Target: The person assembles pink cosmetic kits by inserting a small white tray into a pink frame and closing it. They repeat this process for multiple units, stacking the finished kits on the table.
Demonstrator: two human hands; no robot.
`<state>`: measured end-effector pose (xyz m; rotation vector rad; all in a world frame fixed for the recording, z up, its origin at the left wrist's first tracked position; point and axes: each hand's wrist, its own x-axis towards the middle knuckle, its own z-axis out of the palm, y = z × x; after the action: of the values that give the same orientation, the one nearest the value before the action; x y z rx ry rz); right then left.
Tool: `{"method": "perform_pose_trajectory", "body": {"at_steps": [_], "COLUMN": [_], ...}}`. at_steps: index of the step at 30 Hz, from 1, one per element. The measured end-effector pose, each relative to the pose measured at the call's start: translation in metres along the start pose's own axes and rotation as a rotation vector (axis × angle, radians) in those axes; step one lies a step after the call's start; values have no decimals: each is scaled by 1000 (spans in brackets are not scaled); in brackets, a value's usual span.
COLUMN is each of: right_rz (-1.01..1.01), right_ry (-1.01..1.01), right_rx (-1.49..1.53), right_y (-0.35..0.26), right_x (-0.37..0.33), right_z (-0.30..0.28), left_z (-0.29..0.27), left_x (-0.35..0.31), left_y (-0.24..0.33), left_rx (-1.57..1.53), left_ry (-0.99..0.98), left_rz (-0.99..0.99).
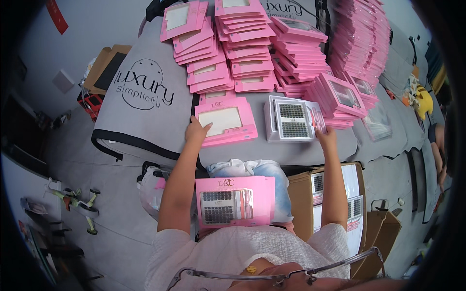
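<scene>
At the grey-covered surface's near edge, my left hand grips the left side of a pink cardboard sleeve with a window cutout, thumb on top; it lies on similar sleeves. My right hand closes on the right edge of a white tray of false-eyelash clusters, its fingers partly hidden. That tray has dark lash rows and slim tools along its right side, and sits on other white trays. On my lap lies a pink package with a lash tray showing through its window.
Stacked pink sleeves stand behind my left hand. Pink boxes pile up at the right, with a taller stack behind. Clear plastic pieces lie beside them. An open carton of lash trays stands below my right arm.
</scene>
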<state>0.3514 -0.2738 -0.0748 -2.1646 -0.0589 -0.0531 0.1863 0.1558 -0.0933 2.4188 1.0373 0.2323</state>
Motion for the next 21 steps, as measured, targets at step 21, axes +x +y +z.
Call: {"method": "perform_pose_trajectory", "body": {"at_steps": [21], "right_rz": [86], "right_ry": [-517], "right_rx": [917], "right_y": [-103], "right_x": [-125], "right_z": [-30], "left_z": [-66], "left_x": [-92], "left_y": [-47], "left_rx": [-1080], "left_ry": [-65], "left_rz": [222]}}
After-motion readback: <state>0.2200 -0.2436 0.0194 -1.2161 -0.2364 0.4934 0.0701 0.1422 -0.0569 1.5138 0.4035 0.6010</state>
